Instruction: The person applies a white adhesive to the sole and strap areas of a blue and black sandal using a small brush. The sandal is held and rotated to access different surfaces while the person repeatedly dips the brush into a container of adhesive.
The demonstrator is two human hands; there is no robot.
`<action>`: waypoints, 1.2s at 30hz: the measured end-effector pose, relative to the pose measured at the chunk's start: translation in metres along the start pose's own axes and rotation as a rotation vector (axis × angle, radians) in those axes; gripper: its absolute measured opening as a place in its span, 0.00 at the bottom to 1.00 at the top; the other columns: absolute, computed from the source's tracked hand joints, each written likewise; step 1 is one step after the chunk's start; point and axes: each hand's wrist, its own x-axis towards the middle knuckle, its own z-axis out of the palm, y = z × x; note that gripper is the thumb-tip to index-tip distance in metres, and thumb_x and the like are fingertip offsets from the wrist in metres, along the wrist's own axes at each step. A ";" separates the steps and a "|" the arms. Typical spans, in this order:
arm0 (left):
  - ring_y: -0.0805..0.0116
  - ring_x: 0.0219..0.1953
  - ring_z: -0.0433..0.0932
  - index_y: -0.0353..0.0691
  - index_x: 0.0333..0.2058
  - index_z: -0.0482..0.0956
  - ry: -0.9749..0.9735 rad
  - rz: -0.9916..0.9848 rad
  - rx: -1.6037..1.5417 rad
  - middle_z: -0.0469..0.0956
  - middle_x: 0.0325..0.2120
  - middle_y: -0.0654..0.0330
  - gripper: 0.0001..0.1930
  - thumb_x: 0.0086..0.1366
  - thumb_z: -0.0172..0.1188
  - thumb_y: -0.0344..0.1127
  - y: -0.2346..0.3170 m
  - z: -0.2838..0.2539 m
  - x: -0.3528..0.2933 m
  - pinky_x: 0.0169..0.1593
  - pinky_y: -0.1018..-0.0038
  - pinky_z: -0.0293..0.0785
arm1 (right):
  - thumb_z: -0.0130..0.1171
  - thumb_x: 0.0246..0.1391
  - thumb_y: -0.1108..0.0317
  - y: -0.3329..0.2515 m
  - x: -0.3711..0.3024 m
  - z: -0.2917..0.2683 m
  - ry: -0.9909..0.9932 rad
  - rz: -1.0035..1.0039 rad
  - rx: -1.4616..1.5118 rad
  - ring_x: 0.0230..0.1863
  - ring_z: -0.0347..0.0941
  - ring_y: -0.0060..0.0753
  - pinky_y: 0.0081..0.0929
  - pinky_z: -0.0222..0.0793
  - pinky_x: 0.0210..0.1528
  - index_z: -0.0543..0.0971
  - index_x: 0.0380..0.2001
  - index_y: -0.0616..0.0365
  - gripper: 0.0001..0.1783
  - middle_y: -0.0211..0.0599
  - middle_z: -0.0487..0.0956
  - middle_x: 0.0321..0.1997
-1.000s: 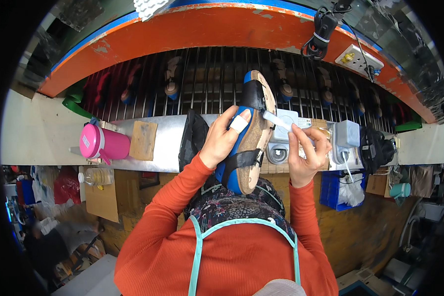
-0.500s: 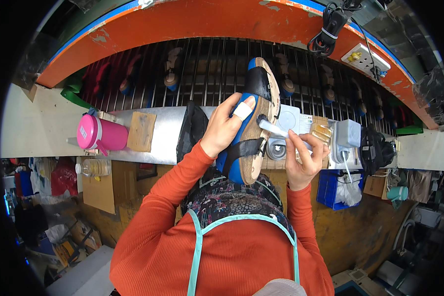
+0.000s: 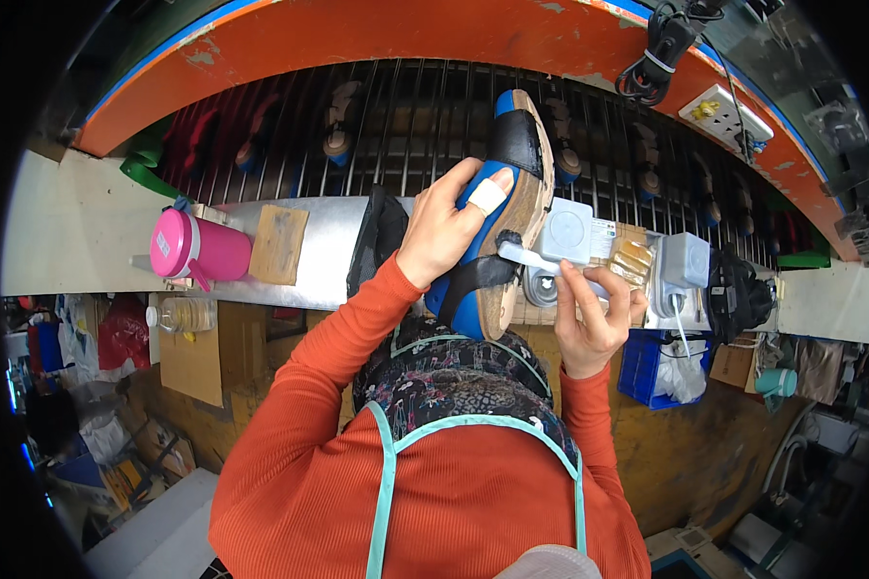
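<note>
Head view: left hand [image 3: 446, 232] clamped around black-strapped cork sandal [image 3: 514, 210] on blue form [image 3: 466, 315], aloft over metal bench [image 3: 330, 249]; right hand [image 3: 592, 317], apart from left, pinched white brush [image 3: 539, 261], dark tip [image 3: 508, 237] against cork side.

jug [image 3: 217, 253] left of shoe [image 3: 529, 193] | brush handle [image 3: 541, 261] right | rack [image 3: 410, 145] behind

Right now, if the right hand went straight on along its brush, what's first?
Likely the sandal: the brush in the right hand already overlaps it in view, though depth leaves actual contact unclear.
</note>
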 end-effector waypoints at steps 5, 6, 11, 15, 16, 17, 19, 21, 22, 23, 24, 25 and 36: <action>0.69 0.24 0.76 0.33 0.36 0.77 0.004 -0.017 0.071 0.77 0.21 0.52 0.27 0.62 0.57 0.57 0.003 -0.004 0.002 0.31 0.71 0.70 | 0.72 0.40 0.69 -0.002 0.004 -0.005 -0.033 -0.036 -0.009 0.29 0.67 0.23 0.28 0.48 0.40 0.85 0.38 0.43 0.17 0.24 0.74 0.33; 0.68 0.23 0.76 0.33 0.36 0.77 0.010 -0.007 0.083 0.76 0.20 0.52 0.27 0.61 0.57 0.58 0.005 -0.005 0.003 0.31 0.71 0.70 | 0.72 0.40 0.69 -0.002 0.005 -0.006 -0.041 -0.045 -0.006 0.29 0.67 0.23 0.28 0.48 0.40 0.85 0.38 0.43 0.17 0.24 0.74 0.33; 0.78 0.29 0.72 0.32 0.38 0.76 -0.042 -0.053 0.186 0.76 0.25 0.58 0.23 0.64 0.58 0.52 0.012 -0.011 0.002 0.34 0.76 0.70 | 0.71 0.41 0.68 -0.003 0.013 -0.010 -0.092 -0.078 -0.018 0.28 0.67 0.23 0.29 0.48 0.39 0.85 0.38 0.44 0.16 0.25 0.74 0.33; 0.76 0.28 0.73 0.33 0.38 0.77 -0.029 -0.052 0.258 0.77 0.25 0.56 0.25 0.62 0.59 0.54 0.016 -0.011 0.002 0.34 0.75 0.70 | 0.70 0.42 0.68 0.002 0.026 -0.015 -0.209 -0.072 0.032 0.28 0.67 0.22 0.29 0.48 0.38 0.85 0.36 0.44 0.14 0.24 0.75 0.32; 0.76 0.28 0.74 0.33 0.38 0.77 -0.032 -0.055 0.275 0.78 0.26 0.55 0.25 0.62 0.59 0.54 0.016 -0.011 0.002 0.34 0.75 0.70 | 0.69 0.43 0.68 0.003 0.028 -0.016 -0.234 -0.072 0.043 0.27 0.67 0.22 0.29 0.48 0.38 0.85 0.36 0.43 0.13 0.24 0.76 0.32; 0.75 0.28 0.75 0.33 0.38 0.78 -0.035 -0.058 0.293 0.78 0.26 0.54 0.25 0.62 0.59 0.55 0.016 -0.012 0.003 0.34 0.74 0.71 | 0.69 0.43 0.68 0.005 0.031 -0.017 -0.259 -0.073 0.053 0.27 0.67 0.22 0.29 0.48 0.38 0.85 0.36 0.43 0.13 0.23 0.76 0.32; 0.73 0.29 0.76 0.33 0.38 0.78 -0.036 -0.054 0.312 0.79 0.27 0.54 0.25 0.62 0.59 0.55 0.012 -0.012 0.003 0.34 0.73 0.71 | 0.69 0.43 0.68 0.010 0.036 -0.016 -0.300 -0.091 0.097 0.26 0.66 0.22 0.29 0.48 0.38 0.85 0.35 0.44 0.12 0.22 0.76 0.32; 0.71 0.29 0.77 0.34 0.38 0.78 -0.032 -0.041 0.318 0.79 0.27 0.53 0.25 0.62 0.58 0.56 0.006 -0.012 0.003 0.35 0.73 0.72 | 0.69 0.43 0.68 0.018 0.039 -0.014 -0.384 -0.063 0.166 0.26 0.66 0.22 0.28 0.48 0.38 0.85 0.34 0.44 0.12 0.22 0.76 0.32; 0.69 0.30 0.79 0.34 0.38 0.78 -0.054 -0.083 0.296 0.80 0.28 0.53 0.26 0.62 0.58 0.57 0.002 -0.012 0.004 0.36 0.72 0.72 | 0.68 0.44 0.69 0.023 0.040 -0.014 -0.465 0.051 0.362 0.29 0.67 0.22 0.27 0.51 0.39 0.85 0.34 0.47 0.10 0.25 0.76 0.33; 0.71 0.30 0.77 0.33 0.37 0.78 -0.060 -0.065 0.265 0.79 0.27 0.53 0.26 0.63 0.57 0.57 -0.002 -0.012 0.003 0.36 0.72 0.72 | 0.67 0.45 0.70 0.028 0.041 -0.014 -0.561 0.175 0.540 0.32 0.68 0.23 0.27 0.55 0.40 0.85 0.34 0.50 0.09 0.27 0.75 0.34; 0.72 0.30 0.76 0.33 0.37 0.78 -0.069 -0.093 0.231 0.78 0.27 0.55 0.26 0.63 0.57 0.57 -0.006 -0.011 0.004 0.36 0.73 0.72 | 0.66 0.47 0.71 0.034 0.042 -0.012 -0.655 0.299 0.719 0.34 0.69 0.23 0.26 0.58 0.41 0.84 0.34 0.54 0.09 0.29 0.75 0.35; 0.74 0.31 0.75 0.33 0.37 0.77 -0.067 -0.084 0.187 0.78 0.27 0.56 0.26 0.64 0.56 0.57 -0.011 -0.011 0.005 0.36 0.73 0.71 | 0.66 0.48 0.72 0.039 0.044 -0.010 -0.745 0.422 0.898 0.37 0.70 0.23 0.25 0.61 0.42 0.84 0.34 0.57 0.08 0.32 0.75 0.36; 0.74 0.48 0.74 0.36 0.56 0.69 -0.400 -0.304 -0.653 0.75 0.48 0.60 0.26 0.69 0.49 0.51 -0.023 -0.019 0.000 0.53 0.76 0.70 | 0.65 0.48 0.75 0.028 0.054 0.000 -0.375 0.354 0.535 0.26 0.66 0.21 0.19 0.63 0.28 0.85 0.32 0.61 0.06 0.34 0.75 0.32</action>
